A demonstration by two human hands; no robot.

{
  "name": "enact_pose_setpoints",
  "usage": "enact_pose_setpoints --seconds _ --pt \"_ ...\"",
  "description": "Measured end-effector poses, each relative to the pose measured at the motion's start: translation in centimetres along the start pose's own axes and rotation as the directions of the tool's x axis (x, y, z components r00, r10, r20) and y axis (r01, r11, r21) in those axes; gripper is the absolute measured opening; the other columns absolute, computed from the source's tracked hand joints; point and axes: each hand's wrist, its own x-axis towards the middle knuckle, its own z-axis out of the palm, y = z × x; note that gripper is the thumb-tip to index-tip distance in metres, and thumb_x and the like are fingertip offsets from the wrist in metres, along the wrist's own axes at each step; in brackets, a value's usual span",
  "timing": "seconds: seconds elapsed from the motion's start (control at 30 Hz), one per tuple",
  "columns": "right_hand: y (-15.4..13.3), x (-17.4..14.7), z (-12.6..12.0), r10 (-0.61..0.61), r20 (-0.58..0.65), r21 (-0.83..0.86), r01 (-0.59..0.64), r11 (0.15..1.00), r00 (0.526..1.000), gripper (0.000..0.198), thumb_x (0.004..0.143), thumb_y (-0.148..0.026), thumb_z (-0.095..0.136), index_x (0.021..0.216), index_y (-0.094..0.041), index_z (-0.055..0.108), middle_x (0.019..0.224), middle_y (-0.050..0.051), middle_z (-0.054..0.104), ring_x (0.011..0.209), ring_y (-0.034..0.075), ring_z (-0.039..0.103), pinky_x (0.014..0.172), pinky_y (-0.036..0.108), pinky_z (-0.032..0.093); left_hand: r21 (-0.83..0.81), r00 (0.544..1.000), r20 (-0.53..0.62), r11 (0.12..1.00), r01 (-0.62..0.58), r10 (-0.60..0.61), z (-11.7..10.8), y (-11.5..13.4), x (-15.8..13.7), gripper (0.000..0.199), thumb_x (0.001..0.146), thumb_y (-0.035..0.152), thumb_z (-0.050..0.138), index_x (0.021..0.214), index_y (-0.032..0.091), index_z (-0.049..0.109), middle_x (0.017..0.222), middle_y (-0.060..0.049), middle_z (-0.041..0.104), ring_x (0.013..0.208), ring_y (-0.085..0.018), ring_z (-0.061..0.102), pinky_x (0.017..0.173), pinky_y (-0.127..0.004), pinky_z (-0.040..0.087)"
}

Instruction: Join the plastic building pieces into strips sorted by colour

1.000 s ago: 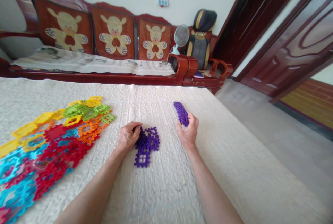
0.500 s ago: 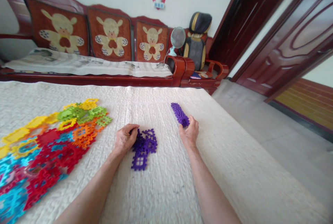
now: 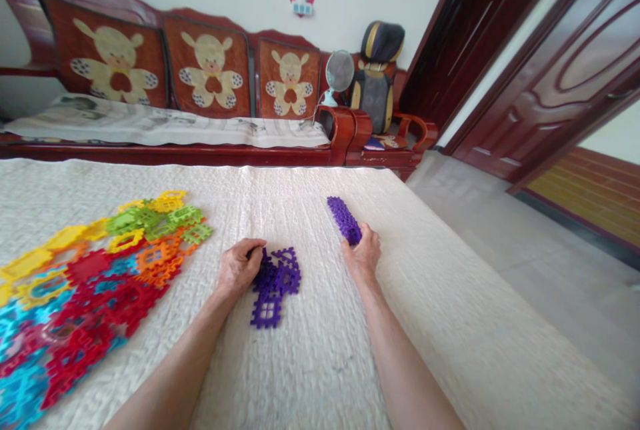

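A small loose pile of purple interlocking plastic tiles (image 3: 276, 278) lies flat on the cream quilted cover (image 3: 310, 363), one with a window-shaped cutout at its near end. My left hand (image 3: 241, 265) rests at the pile's left edge, thumb and forefinger pinched on a purple tile there; the fingertips partly hide it. To the right, a tight row of purple tiles stacked face to face (image 3: 343, 218) lies slanting away from me. My right hand (image 3: 364, 253) grips the near end of that row between thumb and fingers.
A large heap of red, blue, orange, yellow and green tiles (image 3: 105, 283) spreads over the left side of the table. Beyond the far edge stands a wooden sofa (image 3: 200, 153) with bear cushions. A small fan (image 3: 340, 71) and a padded chair (image 3: 375, 93) are at its right.
Both hands keep their places at the purple tiles. The whole view has shifted very slightly, with no clear movement of any tile.
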Motion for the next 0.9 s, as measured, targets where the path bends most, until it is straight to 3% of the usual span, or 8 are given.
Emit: enact_pose_setpoints --seconds 0.2,0.33,0.43,0.6,0.73,0.9 --pt "-0.3 0.1 -0.5 -0.034 -0.016 0.037 0.034 0.999 0.999 0.06 0.071 -0.034 0.062 0.126 -0.012 0.052 0.114 0.018 0.059 0.107 0.034 0.055 0.094 0.054 0.044 -0.116 0.989 -0.079 0.986 0.119 -0.129 0.2 -0.6 -0.1 0.03 0.077 0.036 0.053 0.092 0.02 0.074 0.071 0.0 0.072 0.063 -0.017 0.064 0.064 -0.028 0.05" --pt "-2.2 -0.3 -1.3 -0.283 -0.074 0.233 0.292 0.928 0.956 0.051 0.077 -0.031 0.057 0.126 -0.015 0.052 0.12 0.017 0.057 0.115 0.031 0.053 0.099 0.052 0.045 -0.341 0.925 -0.272 0.925 0.166 -0.266 0.2 -0.9 0.5 0.035 0.075 0.033 0.053 0.102 0.017 0.07 0.09 -0.006 0.074 0.075 -0.017 0.066 0.069 -0.028 0.051" --pt "-4.2 -1.2 -1.5 -0.47 0.033 0.427 0.412 0.805 0.882 0.036 0.082 -0.025 0.053 0.118 -0.018 0.057 0.114 0.013 0.062 0.11 0.026 0.058 0.097 0.045 0.048 -0.497 0.864 -0.308 0.842 0.21 -0.398 0.1 -0.9 1.0 0.038 0.075 0.034 0.053 0.104 0.015 0.067 0.093 -0.009 0.073 0.083 -0.019 0.067 0.069 -0.028 0.052" --pt "-7.3 -3.3 -1.8 -0.643 0.271 0.629 0.373 0.682 0.717 0.025 0.084 -0.023 0.057 0.109 -0.021 0.062 0.109 0.008 0.066 0.106 0.022 0.062 0.096 0.041 0.05 -0.597 0.831 -0.326 0.78 0.189 -0.451 0.0 -0.9 1.2 0.038 0.078 0.035 0.051 0.106 0.016 0.066 0.092 -0.009 0.07 0.084 -0.019 0.067 0.065 -0.027 0.052" --pt "-9.0 -4.7 -2.2 -0.729 0.325 0.668 0.399 0.628 0.603 0.034 0.087 -0.028 0.056 0.121 -0.021 0.059 0.129 0.011 0.061 0.124 0.024 0.053 0.107 0.045 0.042 -0.499 0.868 -0.341 0.852 0.157 -0.36 0.3 -1.3 1.1 0.031 0.08 0.032 0.05 0.1 0.018 0.069 0.088 -0.006 0.071 0.084 -0.019 0.067 0.072 -0.032 0.055" --pt "-10.1 -6.2 -2.5 -0.801 0.429 0.642 0.483 0.596 0.418 0.069 0.08 -0.048 0.067 0.14 -0.021 0.045 0.15 0.013 0.042 0.139 0.029 0.037 0.114 0.053 0.032 -0.262 0.926 -0.325 0.959 0.105 -0.19 0.5 -1.7 1.0 0.028 0.081 0.022 0.046 0.093 0.019 0.072 0.09 -0.006 0.074 0.09 -0.02 0.068 0.09 -0.037 0.053"
